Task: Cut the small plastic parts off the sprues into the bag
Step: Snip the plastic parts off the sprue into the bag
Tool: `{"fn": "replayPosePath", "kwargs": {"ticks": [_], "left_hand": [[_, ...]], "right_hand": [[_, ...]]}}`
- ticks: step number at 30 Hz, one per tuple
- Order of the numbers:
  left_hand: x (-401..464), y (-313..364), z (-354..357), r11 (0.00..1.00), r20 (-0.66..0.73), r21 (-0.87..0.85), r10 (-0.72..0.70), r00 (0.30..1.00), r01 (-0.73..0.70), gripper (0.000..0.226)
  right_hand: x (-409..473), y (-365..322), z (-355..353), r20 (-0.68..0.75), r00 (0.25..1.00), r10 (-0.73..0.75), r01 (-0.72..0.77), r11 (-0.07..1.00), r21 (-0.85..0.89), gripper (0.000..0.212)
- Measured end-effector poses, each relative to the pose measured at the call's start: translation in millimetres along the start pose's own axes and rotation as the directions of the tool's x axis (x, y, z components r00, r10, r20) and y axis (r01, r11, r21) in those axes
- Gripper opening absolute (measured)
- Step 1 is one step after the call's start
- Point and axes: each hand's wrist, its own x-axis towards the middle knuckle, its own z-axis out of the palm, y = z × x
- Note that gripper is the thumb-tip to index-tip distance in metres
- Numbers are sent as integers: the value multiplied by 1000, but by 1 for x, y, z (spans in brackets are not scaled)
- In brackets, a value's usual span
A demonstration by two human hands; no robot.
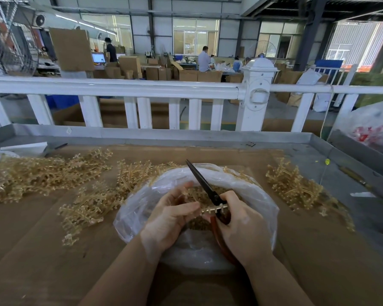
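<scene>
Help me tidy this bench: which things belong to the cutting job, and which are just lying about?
In use: scissors, right hand, sprue, left hand, bag, sprue piles.

Lying about: white block, red-printed bag, yellow bit.

Before you: white railing [119, 88], factory hall w/ cardboard boxes [155, 72], windows [196, 36] daylit, grey floor beyond.

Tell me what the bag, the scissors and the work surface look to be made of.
Bag: thin clear plastic film, crinkled and glossy. Scissors: dark, dull metal blades; reddish glossy handles, probably coated. Work surface: matte brown sheet, likely cardboard, seams visible.
</scene>
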Motion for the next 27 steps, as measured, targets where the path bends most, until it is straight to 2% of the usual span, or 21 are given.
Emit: {"fn": "replayPosePath", "kwargs": {"ticks": [3,6,8,12,13,17,19,24,26,27], "left_hand": [[0,0,1,1000,75,31,5,997,-7,44],[0,-1,5,999,-2,26,46,999,-46,15],[1,-3,8,994,-119,-32,104,987,-109,20],[2,-3,6,969,-256,-52,221,941,-242,54],[3,-2,5,967,-276,-74,214,937,-243,55],[4,0,7,967,-250,-169,145,957,-191,17],[3,0,7,964,-239,-192,137,961,-185,11],[1,1,7,974,-227,-156,127,966,-165,10],[0,2,8,984,-219,-89,131,967,-154,23],[-1,2,8,988,-207,10,152,967,-153,32]], "right_hand": [[0,1,0,-14,1000,-5,5,1000,6,33],[0,1,0,-25,1000,-4,4,1000,11,33],[0,1,0,-32,999,7,-7,1000,3,33],[0,2,0,-86,996,14,-12,1000,17,31],[1,1,0,-102,995,14,-11,1000,26,30],[1,0,-1,-118,993,30,-26,999,38,32],[1,0,-1,-117,992,34,-30,999,39,31],[1,0,-1,-140,989,58,-50,997,61,35],[1,-1,-1,-147,987,57,-48,997,65,36],[1,-1,-2,-150,987,54,-45,997,62,36]]}}
